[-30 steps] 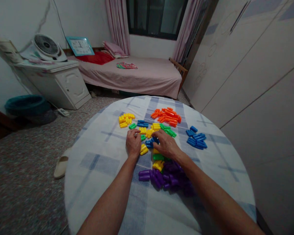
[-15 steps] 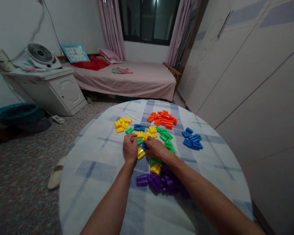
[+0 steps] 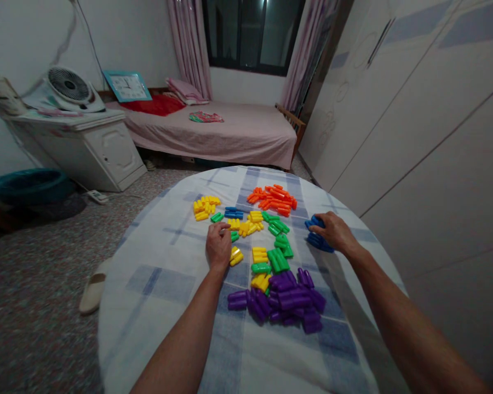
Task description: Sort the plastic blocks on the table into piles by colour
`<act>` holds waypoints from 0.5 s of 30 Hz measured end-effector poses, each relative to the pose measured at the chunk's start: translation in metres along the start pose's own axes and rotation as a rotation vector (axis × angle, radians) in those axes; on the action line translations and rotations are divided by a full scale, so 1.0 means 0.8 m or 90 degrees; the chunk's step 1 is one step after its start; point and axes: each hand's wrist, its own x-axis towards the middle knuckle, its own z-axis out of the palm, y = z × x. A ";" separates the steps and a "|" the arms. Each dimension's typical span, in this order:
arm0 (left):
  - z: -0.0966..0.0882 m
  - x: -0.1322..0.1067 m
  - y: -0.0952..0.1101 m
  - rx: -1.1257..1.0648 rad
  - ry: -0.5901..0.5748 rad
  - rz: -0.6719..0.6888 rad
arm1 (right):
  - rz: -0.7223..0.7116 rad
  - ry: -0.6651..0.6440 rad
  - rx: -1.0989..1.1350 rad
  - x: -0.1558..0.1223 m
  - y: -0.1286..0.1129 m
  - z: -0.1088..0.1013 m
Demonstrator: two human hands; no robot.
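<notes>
Plastic pegs (image 3: 277, 260) — purple, green, yellow, orange, blue

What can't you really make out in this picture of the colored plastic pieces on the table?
In the head view:
The left hand: its fingers hide whether it holds a piece.
The right hand: it covers part of the blue pieces, hiding their number.
The wall clock: too small to read surely.
The cloth-covered table: the bottom edge cuts off its near side.

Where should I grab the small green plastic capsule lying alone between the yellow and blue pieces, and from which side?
Pinch the green plastic capsule across its middle, from above and the near side, with the left hand, which is closest. It lies flat and slanted, apart from the yellow pieces and blue pieces, so both long sides look free; its rounded ends could slip.
</notes>
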 end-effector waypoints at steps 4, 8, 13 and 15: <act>-0.001 0.000 0.002 0.002 -0.001 -0.005 | 0.067 0.030 -0.107 -0.005 0.011 -0.002; -0.001 -0.001 0.004 -0.009 -0.002 -0.010 | 0.046 0.072 -0.081 0.004 -0.022 -0.002; -0.001 -0.001 0.006 -0.010 0.007 -0.021 | -0.183 0.021 0.070 0.037 -0.112 0.017; -0.001 -0.001 0.006 -0.011 0.011 -0.022 | -0.241 0.008 0.079 0.049 -0.152 0.026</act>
